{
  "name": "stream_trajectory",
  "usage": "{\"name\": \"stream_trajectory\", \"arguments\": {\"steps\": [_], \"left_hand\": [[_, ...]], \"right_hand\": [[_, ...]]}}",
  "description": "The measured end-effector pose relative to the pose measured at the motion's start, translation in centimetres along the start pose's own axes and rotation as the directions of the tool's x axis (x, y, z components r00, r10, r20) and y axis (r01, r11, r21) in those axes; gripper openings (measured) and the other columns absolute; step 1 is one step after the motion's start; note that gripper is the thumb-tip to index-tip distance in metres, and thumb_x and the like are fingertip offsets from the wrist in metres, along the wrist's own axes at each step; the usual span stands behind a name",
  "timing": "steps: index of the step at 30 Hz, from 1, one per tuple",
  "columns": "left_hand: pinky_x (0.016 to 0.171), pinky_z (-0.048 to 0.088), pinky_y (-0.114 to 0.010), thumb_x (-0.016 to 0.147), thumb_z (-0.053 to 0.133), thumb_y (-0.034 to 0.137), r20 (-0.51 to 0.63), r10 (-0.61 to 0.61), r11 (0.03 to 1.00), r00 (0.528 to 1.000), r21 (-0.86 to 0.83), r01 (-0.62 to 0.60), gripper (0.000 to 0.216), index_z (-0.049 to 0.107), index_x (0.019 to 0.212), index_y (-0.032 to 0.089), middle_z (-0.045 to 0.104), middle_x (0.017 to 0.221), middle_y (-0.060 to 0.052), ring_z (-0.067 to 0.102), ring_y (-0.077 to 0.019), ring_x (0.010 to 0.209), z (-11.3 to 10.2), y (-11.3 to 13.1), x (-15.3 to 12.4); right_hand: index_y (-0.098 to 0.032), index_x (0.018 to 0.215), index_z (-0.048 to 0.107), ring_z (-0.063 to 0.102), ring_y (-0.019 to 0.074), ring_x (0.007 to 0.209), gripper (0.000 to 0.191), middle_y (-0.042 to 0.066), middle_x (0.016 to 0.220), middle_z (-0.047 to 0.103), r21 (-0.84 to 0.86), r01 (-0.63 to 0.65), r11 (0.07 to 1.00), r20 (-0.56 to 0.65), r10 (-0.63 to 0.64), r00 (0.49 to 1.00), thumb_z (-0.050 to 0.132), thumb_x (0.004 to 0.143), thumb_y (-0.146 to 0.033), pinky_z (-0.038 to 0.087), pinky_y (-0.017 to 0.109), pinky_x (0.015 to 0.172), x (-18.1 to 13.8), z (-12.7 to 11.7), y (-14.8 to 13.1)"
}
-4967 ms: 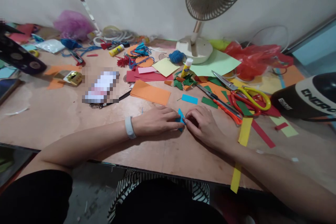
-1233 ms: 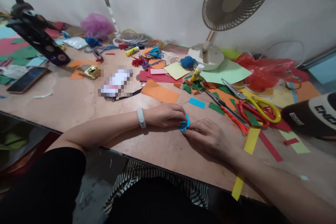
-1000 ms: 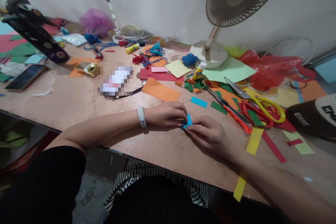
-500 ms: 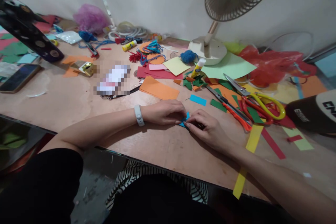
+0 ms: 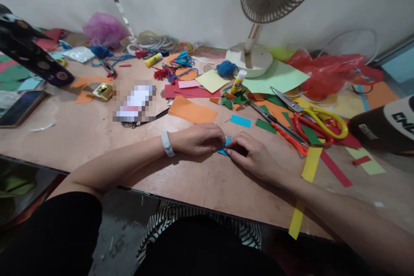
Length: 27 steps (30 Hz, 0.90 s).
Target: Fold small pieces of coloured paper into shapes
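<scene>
A small piece of blue paper (image 5: 222, 152) lies low over the table, pinched between my two hands and mostly covered by their fingers. My left hand (image 5: 202, 139), with a pale band at its wrist, is closed on the paper's left side. From the right, my right hand (image 5: 247, 152) grips the same paper between thumb and forefinger. Just beyond the fingers rests a flat blue paper strip (image 5: 240, 120). A stack of orange paper (image 5: 193, 109) lies past my left hand. Under my right forearm runs a yellow paper strip (image 5: 296, 220).
Scissors (image 5: 310, 114) and an orange utility knife (image 5: 284, 131) lie to the right among paper scraps. A glue stick (image 5: 238, 81) stands near the white fan (image 5: 250, 58). A dark bottle (image 5: 35, 51) and a phone (image 5: 22, 108) are at left; a dark cup (image 5: 384, 123) is at right.
The view has shifted slightly, so most things appear a little further left. Both hands keep hold of the blue paper, with only slight finger movement.
</scene>
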<state>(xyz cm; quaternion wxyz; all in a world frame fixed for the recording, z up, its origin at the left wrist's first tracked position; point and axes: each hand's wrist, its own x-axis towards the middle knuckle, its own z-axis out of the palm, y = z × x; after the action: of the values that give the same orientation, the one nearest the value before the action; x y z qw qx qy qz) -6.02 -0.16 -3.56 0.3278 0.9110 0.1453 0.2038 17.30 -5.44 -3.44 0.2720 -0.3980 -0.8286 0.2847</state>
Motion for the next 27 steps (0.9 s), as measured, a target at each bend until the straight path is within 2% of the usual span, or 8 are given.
{"name": "stream_trajectory", "arguments": {"steps": [8,16,21,27], "left_hand": [[0.086,0.053,-0.034,0.096,0.052,0.019,-0.010,0.045,0.998,0.999,0.052,-0.045,0.015,0.062,0.106,0.016,0.067,0.108,-0.013,0.064,-0.0197,0.100,0.1,0.2,-0.3],[0.093,0.054,-0.040,0.098,0.047,0.017,0.074,0.152,0.960,0.986,0.226,-0.165,0.033,0.057,0.129,0.017,0.064,0.123,-0.016,0.062,-0.0235,0.112,-0.1,0.7,-1.3],[0.104,0.048,-0.048,0.098,0.049,0.019,0.181,0.184,0.903,0.966,0.358,-0.239,0.045,0.049,0.142,0.021,0.059,0.134,-0.017,0.059,-0.0269,0.120,-0.5,1.2,-1.8],[0.115,0.038,-0.050,0.100,0.050,0.030,0.231,0.162,0.852,0.959,0.458,-0.254,0.045,0.049,0.143,0.018,0.054,0.143,-0.016,0.052,-0.0277,0.133,-0.5,1.2,-2.3]], "right_hand": [[-0.020,0.086,0.062,0.059,0.0161,0.077,0.004,0.003,0.084,0.062,-0.014,-0.039,0.999,-0.016,0.039,0.999,0.062,0.088,-0.016,0.047,0.029,0.068,0.1,0.1,0.2],[-0.019,0.086,0.062,0.057,0.0152,0.075,0.005,0.002,0.083,0.060,-0.003,-0.029,1.000,-0.022,0.029,0.999,0.059,0.089,-0.016,0.045,0.028,0.066,0.0,0.3,0.5],[-0.020,0.086,0.062,0.056,0.0158,0.076,0.005,0.002,0.082,0.062,-0.005,-0.041,0.999,-0.033,0.041,0.999,0.059,0.089,-0.016,0.045,0.029,0.068,-0.1,0.5,0.6],[-0.020,0.087,0.061,0.057,0.0166,0.078,0.005,0.003,0.083,0.063,-0.019,-0.038,0.999,0.007,0.038,0.999,0.057,0.091,-0.018,0.046,0.030,0.070,-0.1,0.3,0.6]]}}
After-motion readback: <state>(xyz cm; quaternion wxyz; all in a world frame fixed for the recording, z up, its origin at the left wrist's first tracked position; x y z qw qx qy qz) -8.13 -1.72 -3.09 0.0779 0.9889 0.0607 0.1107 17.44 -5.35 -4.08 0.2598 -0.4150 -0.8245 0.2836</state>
